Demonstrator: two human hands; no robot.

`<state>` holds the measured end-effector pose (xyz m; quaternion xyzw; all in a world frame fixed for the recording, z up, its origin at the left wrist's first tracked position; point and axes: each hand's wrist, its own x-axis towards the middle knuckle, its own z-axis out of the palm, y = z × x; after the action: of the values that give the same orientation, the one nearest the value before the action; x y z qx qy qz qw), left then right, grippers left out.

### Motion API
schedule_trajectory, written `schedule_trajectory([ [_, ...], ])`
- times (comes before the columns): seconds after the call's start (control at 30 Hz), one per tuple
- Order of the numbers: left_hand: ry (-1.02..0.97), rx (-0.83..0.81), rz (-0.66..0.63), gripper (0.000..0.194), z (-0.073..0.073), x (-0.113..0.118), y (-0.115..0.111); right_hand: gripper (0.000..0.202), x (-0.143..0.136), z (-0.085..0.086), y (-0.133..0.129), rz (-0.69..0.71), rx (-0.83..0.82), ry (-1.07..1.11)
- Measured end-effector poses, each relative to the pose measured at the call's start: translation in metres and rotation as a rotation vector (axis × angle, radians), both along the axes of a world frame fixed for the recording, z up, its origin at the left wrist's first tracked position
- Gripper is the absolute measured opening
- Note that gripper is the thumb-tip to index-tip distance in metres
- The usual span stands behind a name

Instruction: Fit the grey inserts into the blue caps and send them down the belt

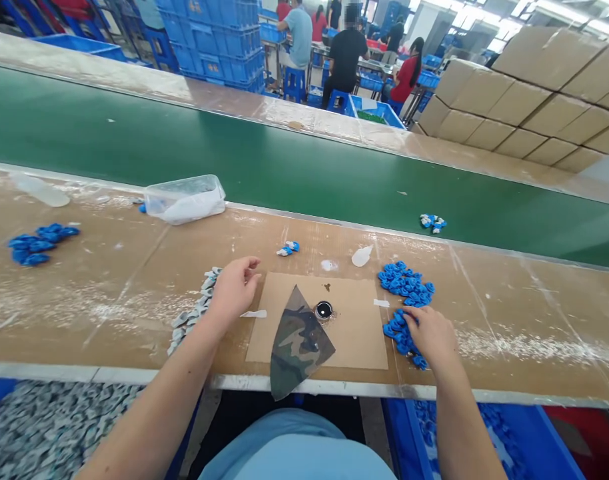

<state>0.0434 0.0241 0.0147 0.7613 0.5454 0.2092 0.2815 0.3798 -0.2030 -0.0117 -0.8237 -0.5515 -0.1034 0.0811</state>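
Note:
My left hand [235, 293] hovers between a row of small grey pieces [197, 310] and a cardboard sheet [357, 343], its fingers loosely bent and apart, with nothing visible in them. On the right, my right hand [432, 333] pinches a small blue piece [406, 315] at the edge of a heap of similar blue pieces [403, 280]. A pointed camouflage fabric panel [297, 347] lies on the cardboard and hangs over the table's front edge. Beside it sits a small round dish of dark liquid [323, 311].
A clear plastic tub [184, 200] stands by the green conveyor belt [294, 157]. A white nozzle-like piece [362, 256] and more blue pieces [39, 243] lie on the table. Bins of grey pieces [49, 427] and blue pieces [489, 440] are below. People [347, 57] sit beyond.

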Motion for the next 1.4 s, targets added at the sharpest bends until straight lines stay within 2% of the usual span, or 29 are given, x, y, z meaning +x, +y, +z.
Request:
schedule_trajectory([
  [0.13, 0.020, 0.019, 0.111, 0.028, -0.008, -0.039, -0.012, 0.018, -0.001, 0.005, 0.003, 0.021, -0.048, 0.048],
  [0.23, -0.001, 0.015, 0.159, 0.025, -0.016, -0.054, -0.017, 0.019, -0.005, 0.007, 0.006, 0.018, -0.127, 0.136],
  [0.4, 0.035, 0.058, 0.177, 0.022, -0.018, -0.051, -0.022, 0.026, 0.005, 0.005, 0.018, -0.103, -0.244, 0.321],
  [0.47, 0.066, 0.128, 0.139, 0.024, -0.017, -0.043, -0.022, 0.031, 0.009, 0.005, 0.023, -0.112, -0.191, 0.366],
  [0.57, 0.125, 0.217, 0.014, 0.026, -0.018, -0.031, -0.021, 0.040, 0.001, 0.011, 0.026, -0.099, 0.007, 0.454],
  [0.67, 0.223, 0.228, -0.086, 0.024, -0.023, -0.021, -0.015, 0.040, -0.024, 0.019, 0.026, -0.068, 0.153, 0.765],
  [0.77, 0.270, 0.243, -0.107, 0.021, -0.027, -0.017, -0.010, 0.036, -0.054, 0.024, 0.030, -0.075, 0.195, 1.170],
  [0.83, 0.213, 0.276, -0.090, 0.024, -0.027, -0.016, -0.011, 0.037, -0.072, 0.024, 0.033, -0.044, 0.223, 1.371],
  [0.9, 0.076, 0.281, -0.080, 0.028, -0.025, -0.017, -0.016, 0.038, -0.085, 0.022, 0.036, -0.003, 0.208, 1.505],
  [1.0, -0.220, 0.153, -0.095, 0.029, -0.019, -0.014, -0.034, 0.038, -0.098, 0.021, 0.037, 0.075, 0.139, 1.613],
  [1.1, -0.530, -0.182, -0.107, 0.029, -0.017, -0.004, -0.059, 0.032, -0.103, 0.020, 0.037, 0.151, 0.115, 1.616],
  [1.23, -0.805, -0.637, -0.087, 0.032, -0.023, 0.014, -0.089, 0.024, -0.104, 0.022, 0.040, 0.285, 0.122, 1.400],
  [1.3, -0.871, -0.744, -0.072, 0.032, -0.027, 0.021, -0.099, 0.026, -0.102, 0.022, 0.043, 0.360, 0.119, 1.253],
  [1.4, -0.861, -0.714, -0.073, 0.027, -0.033, 0.028, -0.105, 0.029, -0.100, 0.020, 0.046, 0.374, 0.106, 0.985],
])
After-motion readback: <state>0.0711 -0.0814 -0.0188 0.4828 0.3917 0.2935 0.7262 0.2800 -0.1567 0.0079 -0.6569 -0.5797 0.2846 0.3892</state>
